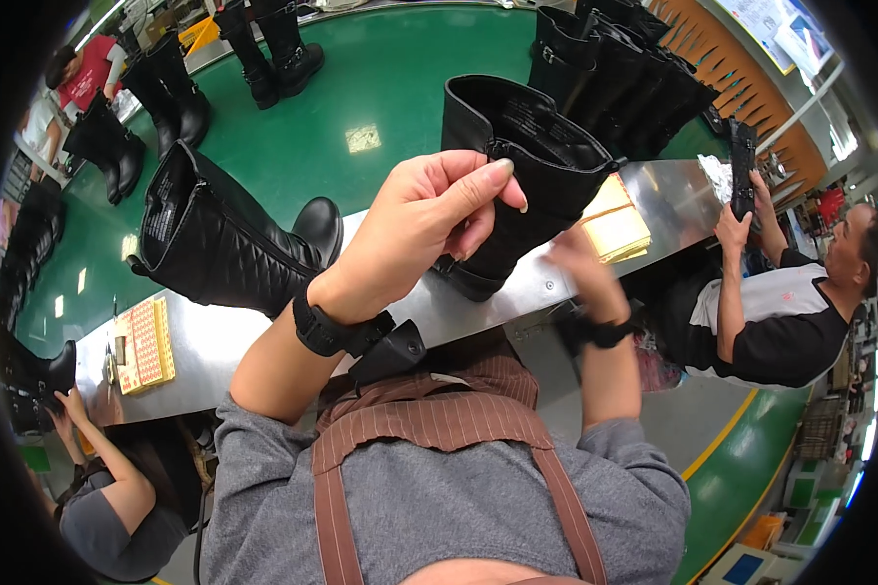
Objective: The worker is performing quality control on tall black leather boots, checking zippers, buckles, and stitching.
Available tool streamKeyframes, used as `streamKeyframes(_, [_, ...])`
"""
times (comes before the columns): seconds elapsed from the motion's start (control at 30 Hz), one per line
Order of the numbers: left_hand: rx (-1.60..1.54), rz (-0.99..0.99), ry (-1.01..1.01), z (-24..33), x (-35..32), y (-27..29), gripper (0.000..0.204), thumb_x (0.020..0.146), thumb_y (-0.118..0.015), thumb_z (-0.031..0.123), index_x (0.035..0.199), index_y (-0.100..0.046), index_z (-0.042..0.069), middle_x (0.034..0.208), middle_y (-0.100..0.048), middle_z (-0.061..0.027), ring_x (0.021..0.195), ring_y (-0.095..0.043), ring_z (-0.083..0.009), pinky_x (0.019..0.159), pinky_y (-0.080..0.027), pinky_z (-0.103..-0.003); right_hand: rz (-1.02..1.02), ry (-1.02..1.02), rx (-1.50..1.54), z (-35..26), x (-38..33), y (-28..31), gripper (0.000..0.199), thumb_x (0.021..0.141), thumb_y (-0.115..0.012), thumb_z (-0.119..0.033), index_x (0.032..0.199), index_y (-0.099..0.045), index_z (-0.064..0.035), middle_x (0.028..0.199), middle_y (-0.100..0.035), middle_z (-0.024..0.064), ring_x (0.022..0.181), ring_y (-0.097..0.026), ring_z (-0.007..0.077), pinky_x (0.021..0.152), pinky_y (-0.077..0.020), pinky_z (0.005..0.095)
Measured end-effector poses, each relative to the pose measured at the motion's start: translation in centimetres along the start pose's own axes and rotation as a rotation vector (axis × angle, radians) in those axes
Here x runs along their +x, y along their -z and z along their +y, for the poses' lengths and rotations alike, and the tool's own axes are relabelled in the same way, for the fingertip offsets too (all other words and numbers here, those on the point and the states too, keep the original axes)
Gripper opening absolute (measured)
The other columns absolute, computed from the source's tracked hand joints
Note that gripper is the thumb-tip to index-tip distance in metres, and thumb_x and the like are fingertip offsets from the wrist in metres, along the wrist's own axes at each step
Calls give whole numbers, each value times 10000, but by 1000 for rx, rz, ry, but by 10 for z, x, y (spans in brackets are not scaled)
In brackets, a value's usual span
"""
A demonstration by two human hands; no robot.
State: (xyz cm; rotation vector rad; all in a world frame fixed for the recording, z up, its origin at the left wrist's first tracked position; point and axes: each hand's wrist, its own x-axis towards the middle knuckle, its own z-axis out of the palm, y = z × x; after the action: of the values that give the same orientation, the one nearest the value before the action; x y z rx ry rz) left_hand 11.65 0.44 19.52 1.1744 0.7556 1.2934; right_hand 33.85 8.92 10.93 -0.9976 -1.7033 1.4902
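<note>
A tall black boot (pixel 546 200) stands on the metal edge of the bench in front of me, its shaft top facing me. My left hand (pixel 439 210) is closed, thumb and fingertips pinched at the boot's rim by the top of its zipper. Whether the zipper's pull is between the fingertips is hidden. Beside the boot's right side, my right hand (pixel 582 261) is smeared by motion, so its fingers cannot be made out. A second black boot with a quilted shaft (pixel 229 239) leans to the left of my left forearm.
Yellow stacks of printed sheets (pixel 619 234) and stickers (pixel 146 346) lie on the metal bench edge (pixel 210 366). More black boots (pixel 605 83) stand across the green tabletop (pixel 400 58). Co-workers handle boots at the right (pixel 780 302) and lower left (pixel 117 487).
</note>
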Motion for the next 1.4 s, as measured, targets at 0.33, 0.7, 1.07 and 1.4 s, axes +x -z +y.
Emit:
streamKeyframes(0.33, [12, -35, -9, -3, 10, 8, 300, 1010, -531, 280, 856, -636, 45, 588, -496, 44, 524, -414, -28, 500, -318, -187, -345, 123, -1147, -190, 67, 19, 338, 809, -768, -288, 778, -620, 15, 577, -506, 29, 520, -448, 100, 506, -384, 274])
streamKeyframes(0.7, [16, 0, -60, -9, 8, 4, 301, 1017, -516, 260, 851, -621, 31, 601, -506, 37, 532, -446, -32, 517, -335, -187, -518, -172, -625, -200, 51, 25, 349, 857, -635, -146, 1158, -656, 29, 920, -648, 0, 823, -576, 76, 744, -489, 223])
streamKeyframes(1.07, [26, 8, -55, -13, 10, 4, 310, 1019, -516, 275, 845, -618, 40, 594, -491, 44, 533, -430, -27, 515, -322, -188, -330, 141, -1042, -181, 57, 15, 390, 935, -640, -307, 782, -620, 51, 565, -540, 87, 508, -513, 128, 484, -433, 297])
streamKeyframes(1.4, [18, 49, -34, -12, 2, 3, 357, 1039, -451, 304, 1031, -634, -2, 636, -518, 28, 590, -457, -42, 569, -362, -188, -266, 134, 134, -98, 51, 63, 309, 962, -492, -187, 1154, -619, 20, 1011, -683, 79, 815, -633, 114, 770, -508, 259])
